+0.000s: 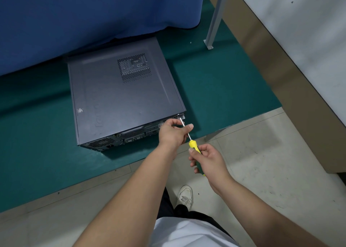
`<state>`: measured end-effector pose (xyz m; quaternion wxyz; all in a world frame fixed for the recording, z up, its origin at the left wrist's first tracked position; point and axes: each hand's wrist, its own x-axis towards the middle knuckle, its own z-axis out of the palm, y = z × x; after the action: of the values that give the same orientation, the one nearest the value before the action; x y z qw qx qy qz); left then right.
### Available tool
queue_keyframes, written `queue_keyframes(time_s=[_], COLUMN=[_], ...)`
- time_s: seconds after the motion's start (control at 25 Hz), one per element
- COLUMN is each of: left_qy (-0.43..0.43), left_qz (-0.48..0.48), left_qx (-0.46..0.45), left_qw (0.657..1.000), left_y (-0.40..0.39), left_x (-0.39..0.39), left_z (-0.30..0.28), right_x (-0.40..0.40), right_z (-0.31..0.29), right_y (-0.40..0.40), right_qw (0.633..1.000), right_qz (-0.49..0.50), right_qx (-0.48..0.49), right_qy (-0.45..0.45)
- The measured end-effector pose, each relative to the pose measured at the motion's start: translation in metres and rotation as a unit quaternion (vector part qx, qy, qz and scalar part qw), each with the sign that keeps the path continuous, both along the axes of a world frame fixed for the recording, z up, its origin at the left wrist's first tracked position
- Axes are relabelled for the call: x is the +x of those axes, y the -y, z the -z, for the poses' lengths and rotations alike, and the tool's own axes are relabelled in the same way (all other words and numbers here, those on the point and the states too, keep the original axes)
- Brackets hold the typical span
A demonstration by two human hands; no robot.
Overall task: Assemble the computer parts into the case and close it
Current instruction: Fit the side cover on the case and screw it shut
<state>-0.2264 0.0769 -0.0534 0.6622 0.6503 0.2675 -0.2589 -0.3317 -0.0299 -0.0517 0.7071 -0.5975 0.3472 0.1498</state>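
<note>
At the bottom of the frame a white shirt hem, dark trousers and a white shoe (185, 195) are showing above pale floor tiles (262, 153), which are lying bare to the lower left and right of the arms. Just above, the right hand (206, 161) is curling its fingers and thumb round the yellow-and-green handle of a screwdriver (194, 147), gripping it firmly. The left hand (173, 133) is pinching the thin metal shaft between thumb and fingers, steadying it, while the tip is meeting the near right corner of the computer case (121, 96) at its rear panel. The case is lying flat on a green mat (215, 81) in the middle of the frame, its grey side panel on and facing up, with a perforated vent toward the upper right of that panel. Embossed lettering is running along the panel near its front edge, only partly readable, beginning "len"; a small sticker at the left is too small to read. The mat's near edge is running diagonally just below the case, with open mat to the case's right. Farther off, a blue cloth (93, 12) is hanging just behind the case, and a grey metal post (215, 16) is standing at the upper right, beside a pale wall (299, 31).
</note>
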Motion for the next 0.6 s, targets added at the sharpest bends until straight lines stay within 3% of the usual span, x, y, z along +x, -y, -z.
queue_keyframes(time_s=[0.2, 0.28, 0.4, 0.48, 0.6], left_qy=[-0.021, -0.021, -0.021, -0.016, 0.001], left_qz=[-0.033, -0.036, -0.039, -0.042, -0.046], left_qx=[-0.186, -0.214, -0.161, -0.118, -0.078], left_qw=[0.982, 0.976, 0.986, 0.992, 0.996], left_y=[-0.011, -0.015, -0.014, -0.011, -0.006], left_x=[-0.012, -0.010, -0.006, -0.006, -0.006], left_z=[-0.003, -0.005, -0.009, -0.010, -0.009], right_x=[0.006, 0.005, 0.003, 0.000, 0.002], right_z=[-0.007, -0.006, -0.002, 0.000, 0.000], right_y=[0.001, 0.000, -0.006, -0.009, -0.010], right_qw=[0.963, 0.960, 0.997, 0.998, 0.995], right_qz=[0.050, 0.043, -0.001, -0.003, 0.033], right_qx=[0.235, 0.247, 0.069, -0.065, -0.090], right_qy=[-0.124, -0.125, -0.044, 0.008, 0.013])
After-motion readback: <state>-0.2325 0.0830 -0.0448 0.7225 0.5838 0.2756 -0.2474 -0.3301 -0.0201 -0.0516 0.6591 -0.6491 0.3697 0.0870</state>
